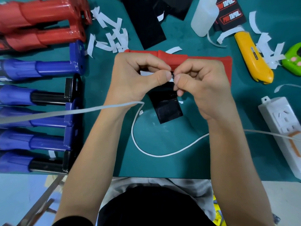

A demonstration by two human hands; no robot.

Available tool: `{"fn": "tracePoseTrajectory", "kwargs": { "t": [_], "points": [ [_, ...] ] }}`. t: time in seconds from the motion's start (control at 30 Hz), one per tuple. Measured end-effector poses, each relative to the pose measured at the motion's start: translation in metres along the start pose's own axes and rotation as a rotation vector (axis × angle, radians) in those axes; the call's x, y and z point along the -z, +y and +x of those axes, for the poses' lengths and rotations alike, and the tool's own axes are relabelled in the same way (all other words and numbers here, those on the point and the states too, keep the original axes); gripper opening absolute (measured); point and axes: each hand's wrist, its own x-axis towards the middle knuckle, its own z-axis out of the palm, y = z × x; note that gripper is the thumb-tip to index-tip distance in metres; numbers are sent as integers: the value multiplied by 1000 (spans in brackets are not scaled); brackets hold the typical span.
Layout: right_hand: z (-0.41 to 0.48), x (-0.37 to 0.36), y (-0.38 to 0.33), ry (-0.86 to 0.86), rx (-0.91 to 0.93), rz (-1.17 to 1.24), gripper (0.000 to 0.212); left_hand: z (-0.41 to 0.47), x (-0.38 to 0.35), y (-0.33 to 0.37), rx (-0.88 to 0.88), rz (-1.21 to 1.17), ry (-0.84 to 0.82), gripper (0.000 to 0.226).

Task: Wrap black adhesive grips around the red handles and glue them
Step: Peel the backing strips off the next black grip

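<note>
A red handle (203, 61) lies across the green mat just beyond my hands. A black adhesive grip sheet (167, 108) hangs below my fingers, its lower end resting on the mat. My left hand (138, 77) and my right hand (200, 84) meet thumb to thumb and pinch the sheet's upper edge, where a bit of white backing shows. More black grip sheets (146, 25) lie at the back. A white glue bottle (204, 15) stands at the back right.
Red handles (40, 22) and several blue handles (37, 70), some with black grips, line the left side. White backing strips (112, 36) litter the back. A yellow utility knife (254, 57), a green object (293, 59), a white power strip (283, 128) and a white cable (154, 154) lie nearby.
</note>
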Motion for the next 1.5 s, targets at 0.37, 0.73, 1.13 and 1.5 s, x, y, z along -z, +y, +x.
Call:
{"fn": "tracePoseTrajectory", "kwargs": {
  "t": [0.37, 0.73, 1.13, 1.5],
  "points": [
    [2, -13, 5, 254, 27, 99, 26, -14, -20, 7, -366, 565, 284, 9],
    [-5, -16, 5, 300, 229, -210, 19, -15, -18, 18, -6, 288, 197, 28],
    [-1, -14, 10, 278, 139, -177, 15, -14, -21, 11, -3, 309, 215, 12],
    [4, -13, 14, 288, 111, -245, 19, -16, -27, 11, -2, 410, 222, 8]
  ]
}}
